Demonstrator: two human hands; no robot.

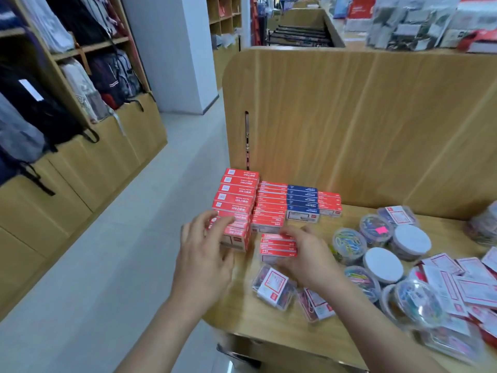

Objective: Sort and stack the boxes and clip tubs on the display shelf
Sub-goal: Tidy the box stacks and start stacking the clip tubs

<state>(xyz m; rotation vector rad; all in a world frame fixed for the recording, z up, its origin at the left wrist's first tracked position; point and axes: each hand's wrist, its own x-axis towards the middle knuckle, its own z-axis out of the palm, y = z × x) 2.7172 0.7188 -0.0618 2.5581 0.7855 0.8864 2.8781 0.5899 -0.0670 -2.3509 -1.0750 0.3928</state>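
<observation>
Wooden display shelf (269, 327), stationery shop. Right hand (306, 254) grips short red stack (278, 247), four boxes, just in front of blue stack (302, 203). Left hand (201, 251) spread wide at tall red stack (236, 208), left of blue. Consolidating reds. Next: seat short stack squarely on a red column. Round tubs (383, 261), roughly seven, right of blue.

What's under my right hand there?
A short stack of red boxes, which your right hand grips at its right end. That end and the shelf beneath are covered.

A stationery shop. Backpacks (35, 103) fill wooden racks (88, 47) across the aisle (174, 184); boxes (236, 203) and clip tubs (383, 261) cover a display shelf (269, 325).
</observation>
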